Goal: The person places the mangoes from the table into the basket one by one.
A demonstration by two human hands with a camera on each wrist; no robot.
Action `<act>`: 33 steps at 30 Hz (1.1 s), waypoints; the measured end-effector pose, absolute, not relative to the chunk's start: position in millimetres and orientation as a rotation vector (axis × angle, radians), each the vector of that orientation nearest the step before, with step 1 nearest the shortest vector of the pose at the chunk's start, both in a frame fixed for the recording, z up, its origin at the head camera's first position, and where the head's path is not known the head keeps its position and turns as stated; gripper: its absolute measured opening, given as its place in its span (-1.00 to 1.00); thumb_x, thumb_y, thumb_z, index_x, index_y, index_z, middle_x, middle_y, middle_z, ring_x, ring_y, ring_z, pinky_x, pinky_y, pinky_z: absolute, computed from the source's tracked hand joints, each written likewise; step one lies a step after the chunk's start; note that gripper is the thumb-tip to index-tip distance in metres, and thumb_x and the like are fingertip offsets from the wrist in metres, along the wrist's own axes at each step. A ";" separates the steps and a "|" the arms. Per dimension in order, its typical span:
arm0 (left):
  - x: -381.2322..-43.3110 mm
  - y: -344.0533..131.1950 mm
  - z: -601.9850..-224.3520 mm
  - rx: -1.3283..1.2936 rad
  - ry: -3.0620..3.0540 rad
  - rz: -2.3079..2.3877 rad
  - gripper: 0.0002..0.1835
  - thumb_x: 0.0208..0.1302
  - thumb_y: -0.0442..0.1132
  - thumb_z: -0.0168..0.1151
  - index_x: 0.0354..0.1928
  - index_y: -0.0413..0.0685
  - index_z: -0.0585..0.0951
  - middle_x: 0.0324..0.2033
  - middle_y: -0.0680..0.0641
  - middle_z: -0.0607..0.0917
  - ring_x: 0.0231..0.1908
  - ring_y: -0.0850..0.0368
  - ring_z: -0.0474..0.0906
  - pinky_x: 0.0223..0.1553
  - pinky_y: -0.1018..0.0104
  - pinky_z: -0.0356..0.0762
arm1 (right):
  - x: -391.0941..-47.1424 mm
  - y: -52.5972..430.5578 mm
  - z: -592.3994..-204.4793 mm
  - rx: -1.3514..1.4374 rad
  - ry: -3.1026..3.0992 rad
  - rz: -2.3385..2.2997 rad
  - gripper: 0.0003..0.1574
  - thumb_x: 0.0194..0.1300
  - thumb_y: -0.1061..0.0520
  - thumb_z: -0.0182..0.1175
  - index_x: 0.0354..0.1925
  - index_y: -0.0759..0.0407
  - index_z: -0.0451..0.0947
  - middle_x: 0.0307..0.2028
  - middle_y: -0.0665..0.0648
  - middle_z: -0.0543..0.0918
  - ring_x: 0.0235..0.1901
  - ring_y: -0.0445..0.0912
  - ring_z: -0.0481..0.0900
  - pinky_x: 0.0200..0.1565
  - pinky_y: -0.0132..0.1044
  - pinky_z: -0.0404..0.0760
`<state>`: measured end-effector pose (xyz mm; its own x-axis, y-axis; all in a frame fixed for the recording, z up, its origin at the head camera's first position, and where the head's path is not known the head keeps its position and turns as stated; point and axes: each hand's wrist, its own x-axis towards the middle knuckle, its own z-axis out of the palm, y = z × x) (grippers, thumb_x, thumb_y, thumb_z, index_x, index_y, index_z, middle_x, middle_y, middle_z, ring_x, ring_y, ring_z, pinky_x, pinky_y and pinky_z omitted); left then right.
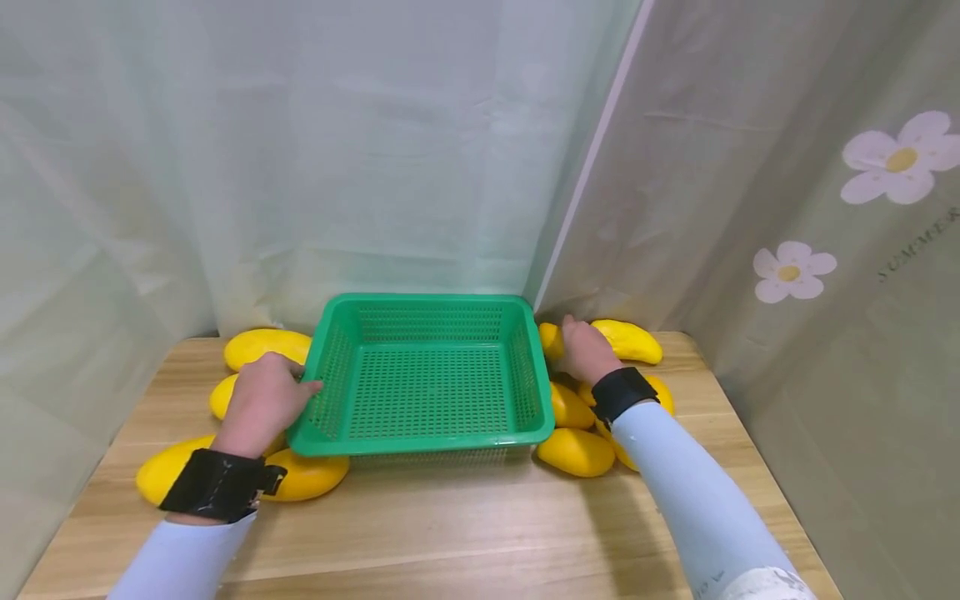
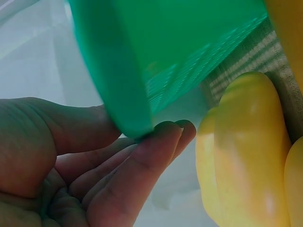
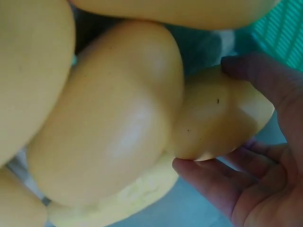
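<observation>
A green plastic basket (image 1: 435, 299) with mesh walls and floor stands in the middle of the wooden table, nothing inside it. My left hand (image 1: 264, 402) pinches its left rim (image 2: 120, 90), thumb on one side and fingers on the other. At the basket's far right corner, my right hand (image 1: 588, 350) grips a yellow mango (image 3: 222, 113) between thumb and fingers. That mango lies close against a bigger mango (image 3: 118, 113). Part of it is hidden by the hand in the head view.
Several mangoes lie left of the basket, one near its front left corner (image 1: 307, 475). More crowd its right side, including a front one (image 1: 575, 452) and a back one (image 1: 628, 342). Pale curtains (image 1: 375, 150) hang behind and beside the table (image 1: 450, 533).
</observation>
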<state>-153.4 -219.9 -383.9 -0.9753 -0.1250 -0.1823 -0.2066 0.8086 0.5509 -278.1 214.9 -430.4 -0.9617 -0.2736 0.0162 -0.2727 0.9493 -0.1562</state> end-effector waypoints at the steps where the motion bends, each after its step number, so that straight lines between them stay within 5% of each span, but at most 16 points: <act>1: -153.6 -219.9 -383.7 -0.264 2.855 0.893 -0.57 0.23 -0.16 0.23 -0.09 -0.47 0.58 -0.47 -0.20 0.64 -0.55 0.05 0.52 -0.55 0.33 0.43 | -278.3 215.3 -428.5 -0.420 3.112 -0.265 -0.30 -0.12 0.07 0.46 -0.09 0.27 0.30 -0.32 0.22 0.54 -0.31 0.08 0.53 -0.14 -0.07 0.59; 13: -155.3 -220.0 -383.1 -0.254 2.873 0.851 -0.55 0.21 -0.15 0.24 -0.08 -0.48 0.57 -0.47 -0.22 0.63 -0.55 0.04 0.50 -0.56 0.33 0.39 | -263.9 210.6 -384.4 -0.283 3.234 -0.469 -0.09 -0.11 -0.22 0.44 0.01 0.23 0.26 -0.32 0.16 0.50 -0.35 0.06 0.48 -0.21 -0.12 0.56; 20: -156.5 -219.8 -381.5 -0.239 2.874 0.838 -0.51 0.20 -0.15 0.25 -0.03 -0.51 0.54 -0.41 -0.26 0.64 -0.53 0.03 0.50 -0.55 0.34 0.39 | -253.8 197.9 -352.4 -0.389 3.299 -0.588 -0.19 -0.11 -0.03 0.45 0.04 0.19 0.28 -0.30 0.13 0.53 -0.36 0.04 0.48 -0.26 -0.16 0.53; 33: -152.0 -218.2 -382.0 -0.205 2.907 0.816 -0.60 0.18 -0.18 0.27 -0.15 -0.46 0.61 -0.56 -0.15 0.60 -0.58 0.05 0.45 -0.57 0.32 0.36 | -252.4 139.2 -344.6 -0.655 3.249 -0.316 -0.22 -0.15 -0.06 0.49 0.00 0.11 0.34 -0.28 0.08 0.60 -0.34 -0.01 0.53 -0.27 -0.12 0.56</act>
